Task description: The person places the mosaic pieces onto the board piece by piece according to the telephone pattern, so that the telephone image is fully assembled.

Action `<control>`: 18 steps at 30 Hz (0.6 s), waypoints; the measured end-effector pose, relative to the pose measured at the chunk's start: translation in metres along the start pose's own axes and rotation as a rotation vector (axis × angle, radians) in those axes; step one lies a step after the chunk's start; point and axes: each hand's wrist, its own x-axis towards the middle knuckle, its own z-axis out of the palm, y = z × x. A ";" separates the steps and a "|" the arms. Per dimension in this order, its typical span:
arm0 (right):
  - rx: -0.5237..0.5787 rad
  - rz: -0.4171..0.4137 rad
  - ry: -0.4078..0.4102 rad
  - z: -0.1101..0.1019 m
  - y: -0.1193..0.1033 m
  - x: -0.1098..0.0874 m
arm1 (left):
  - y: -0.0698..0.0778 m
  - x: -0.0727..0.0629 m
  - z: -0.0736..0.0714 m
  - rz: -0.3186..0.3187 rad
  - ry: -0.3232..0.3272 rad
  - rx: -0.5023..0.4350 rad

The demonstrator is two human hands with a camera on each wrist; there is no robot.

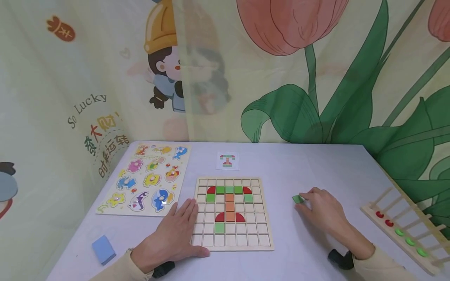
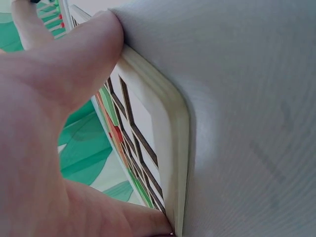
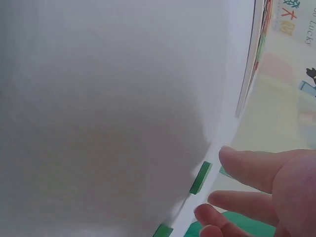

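Observation:
My left hand (image 1: 172, 238) rests flat along the left edge of a wooden grid board (image 1: 246, 240), its thumb at the front edge (image 2: 180, 148). Green, red and orange tiles sit in the board's squares, the red ones rounded. Right of the board my right hand (image 1: 325, 214) is low over the table, with thumb and forefinger apart at a green tile (image 1: 297, 199). The right wrist view has this green tile (image 3: 201, 177) just beyond the fingertips. A second green tile (image 3: 163, 230) lies nearby, hidden by the hand in the head view.
A pattern card (image 1: 227, 160) lies behind the board. To the left are a sea-animal puzzle board (image 1: 140, 208) and a blue block (image 1: 104, 249). A wooden rack (image 1: 372, 212) with red and green pieces stands at the right edge. A printed curtain (image 1: 218, 125) hangs behind the table.

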 end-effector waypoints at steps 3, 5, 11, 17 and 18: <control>-0.001 0.005 -0.021 0.000 0.001 0.004 | 0.000 0.000 0.000 -0.002 -0.002 0.003; -0.002 0.012 -0.036 -0.001 0.002 0.007 | 0.000 0.000 0.000 -0.002 -0.002 0.003; -0.018 0.001 -0.078 0.001 0.002 0.011 | 0.000 -0.001 0.000 -0.003 0.000 -0.012; 0.010 -0.018 -0.089 0.004 -0.002 0.015 | -0.001 0.000 0.001 0.001 0.005 -0.004; 0.019 -0.022 -0.091 0.004 -0.002 0.016 | -0.001 0.000 0.001 0.002 0.007 -0.002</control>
